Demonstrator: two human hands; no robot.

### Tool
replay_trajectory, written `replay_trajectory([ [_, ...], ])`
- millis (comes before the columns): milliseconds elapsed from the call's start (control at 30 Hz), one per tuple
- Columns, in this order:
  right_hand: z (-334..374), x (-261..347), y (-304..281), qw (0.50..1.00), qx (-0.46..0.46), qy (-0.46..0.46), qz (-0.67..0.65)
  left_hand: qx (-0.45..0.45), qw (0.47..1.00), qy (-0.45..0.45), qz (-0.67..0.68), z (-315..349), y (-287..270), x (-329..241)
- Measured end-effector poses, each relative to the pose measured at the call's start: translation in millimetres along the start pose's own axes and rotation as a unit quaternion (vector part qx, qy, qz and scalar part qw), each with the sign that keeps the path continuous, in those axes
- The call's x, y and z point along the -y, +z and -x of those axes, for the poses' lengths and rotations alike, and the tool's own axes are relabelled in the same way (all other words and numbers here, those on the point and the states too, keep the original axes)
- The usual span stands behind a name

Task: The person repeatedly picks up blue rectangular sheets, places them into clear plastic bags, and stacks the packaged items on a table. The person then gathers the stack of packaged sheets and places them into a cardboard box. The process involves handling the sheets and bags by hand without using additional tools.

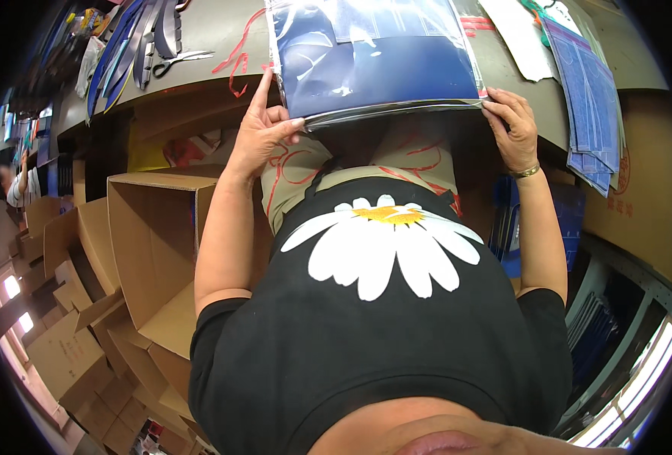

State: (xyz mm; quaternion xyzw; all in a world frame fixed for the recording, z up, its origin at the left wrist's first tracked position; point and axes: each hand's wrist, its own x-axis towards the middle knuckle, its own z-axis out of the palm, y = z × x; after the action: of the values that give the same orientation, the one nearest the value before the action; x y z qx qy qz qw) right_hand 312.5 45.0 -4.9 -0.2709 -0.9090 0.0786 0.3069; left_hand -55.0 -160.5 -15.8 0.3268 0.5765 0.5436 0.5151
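A flat blue packet in a glossy clear plastic bag (pixel 385 72) lies over the table's near edge in front of me, with a denim-look panel on its far part. My left hand (pixel 266 136) grips its near left corner, thumb on top and index finger stretched along the side edge. At the opposite near corner, my right hand (pixel 513 130) pinches the bag between thumb and fingers. The bag's near edge forms a dark, shiny strip between both hands.
Scissors (pixel 183 62) and red ribbon (pixel 239 62) lie left on the grey table (pixel 199 30), near dark curved strips (pixel 135 45). Denim-look pieces (pixel 590 106) overhang its right edge. Open cardboard boxes (pixel 154 250) stand at my left. Another person (pixel 23 186) is at far left.
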Motion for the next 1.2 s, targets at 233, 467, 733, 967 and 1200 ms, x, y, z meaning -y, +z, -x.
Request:
replay_trajectory([
  [233, -5, 7, 6, 0.998, -0.027, 0.024, -0.049, 0.013, 0.999, 0.02, 0.036, 3, -3, -1],
  [467, -3, -1, 10, 0.999, -0.01, -0.048, 0.022, -0.042, 0.999, 0.018, 0.022, 14, -25, 20],
  [733, -2, 0, 15, 0.999, -0.031, -0.035, 0.016, -0.079, 0.996, -0.003, 0.037, 19, 25, 21],
  [967, -3, 2, 15, 0.999, -0.027, -0.033, 0.021, -0.057, 0.992, -0.019, 0.107, 30, -8, 33],
  [1200, -1, 2, 13, 1.0, -0.019, -0.002, 0.001, -0.214, 0.825, 0.282, -0.441, 45, -21, 54],
])
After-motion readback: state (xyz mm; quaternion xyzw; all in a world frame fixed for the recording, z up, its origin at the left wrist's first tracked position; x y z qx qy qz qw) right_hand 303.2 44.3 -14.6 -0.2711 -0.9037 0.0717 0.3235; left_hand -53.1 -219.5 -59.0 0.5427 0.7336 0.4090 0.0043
